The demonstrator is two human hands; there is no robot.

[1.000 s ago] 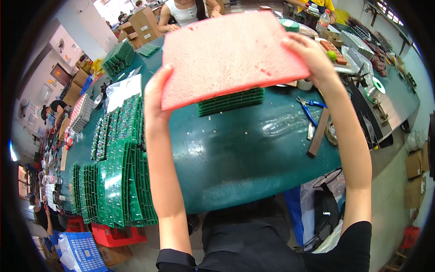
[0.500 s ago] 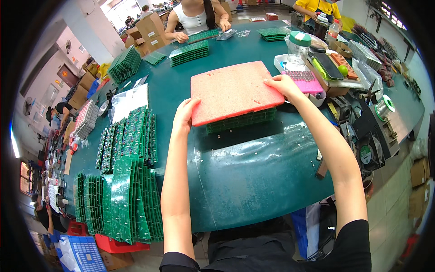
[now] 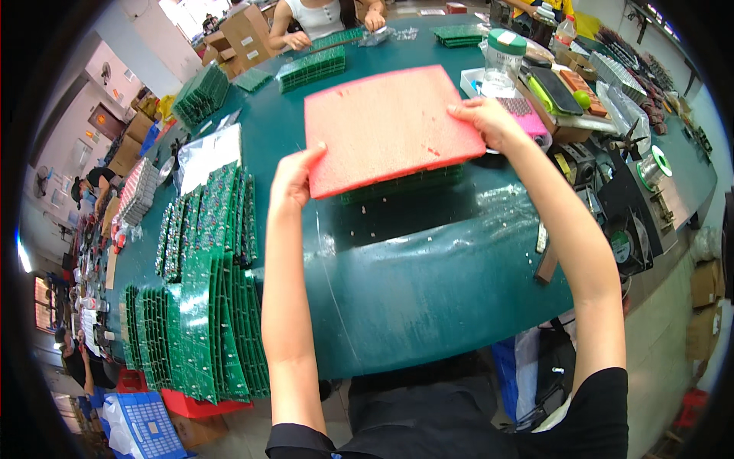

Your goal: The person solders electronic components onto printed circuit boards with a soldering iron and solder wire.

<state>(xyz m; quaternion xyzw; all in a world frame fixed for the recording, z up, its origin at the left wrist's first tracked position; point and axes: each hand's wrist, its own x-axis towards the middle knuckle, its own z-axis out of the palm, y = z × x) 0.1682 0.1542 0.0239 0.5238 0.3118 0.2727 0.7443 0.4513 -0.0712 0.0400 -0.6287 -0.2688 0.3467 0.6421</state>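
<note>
Both hands, the left hand (image 3: 294, 180) at the near left corner and the right hand (image 3: 489, 122) at the right edge, pinch the pink foam sheet (image 3: 386, 126) level, squaring it over the green circuit boards (image 3: 401, 183) stacked mid-worktop (image 3: 428, 283).

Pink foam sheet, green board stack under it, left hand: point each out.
pink foam sheet (image 3: 386, 122), head view, middle of its top face.
green board stack (image 3: 405, 185), head view, front edge showing below the foam.
left hand (image 3: 293, 181), head view, back of the hand.
</note>
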